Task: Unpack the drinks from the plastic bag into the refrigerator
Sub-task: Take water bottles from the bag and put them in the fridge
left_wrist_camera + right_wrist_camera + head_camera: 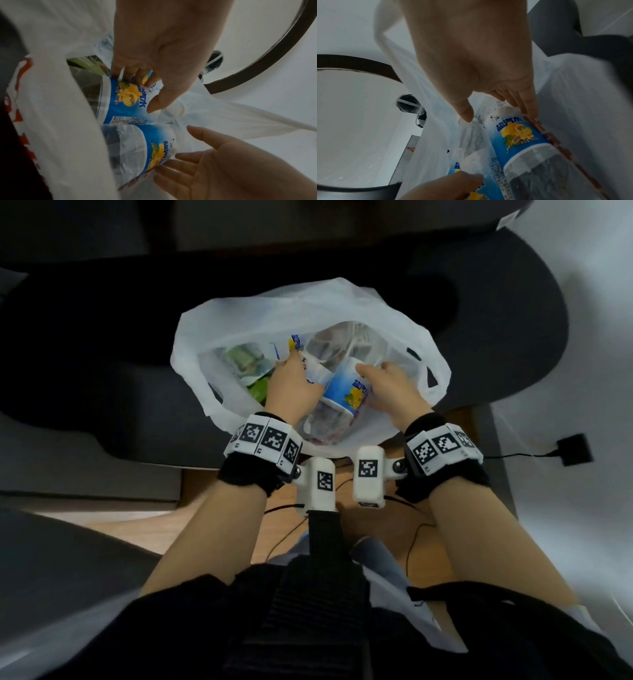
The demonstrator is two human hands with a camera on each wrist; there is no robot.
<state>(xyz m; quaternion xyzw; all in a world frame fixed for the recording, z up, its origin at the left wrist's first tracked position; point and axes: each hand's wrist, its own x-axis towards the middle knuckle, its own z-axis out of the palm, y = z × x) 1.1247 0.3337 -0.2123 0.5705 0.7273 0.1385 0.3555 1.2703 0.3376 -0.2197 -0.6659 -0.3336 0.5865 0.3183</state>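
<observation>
White, thin plastic bag [308,313] is sitting open on the dark seat [102,392], two clear blue-labelled bottles [346,392] lying inside. Her left hand [291,388] is curling round the left bottle [126,102]; her right hand [394,392] is hovering with loose fingers at the right bottle's far end, gripping nothing.

Dark grey sofa seat [137,392] carries white plastic bag [274,313]; drinks inside.
</observation>
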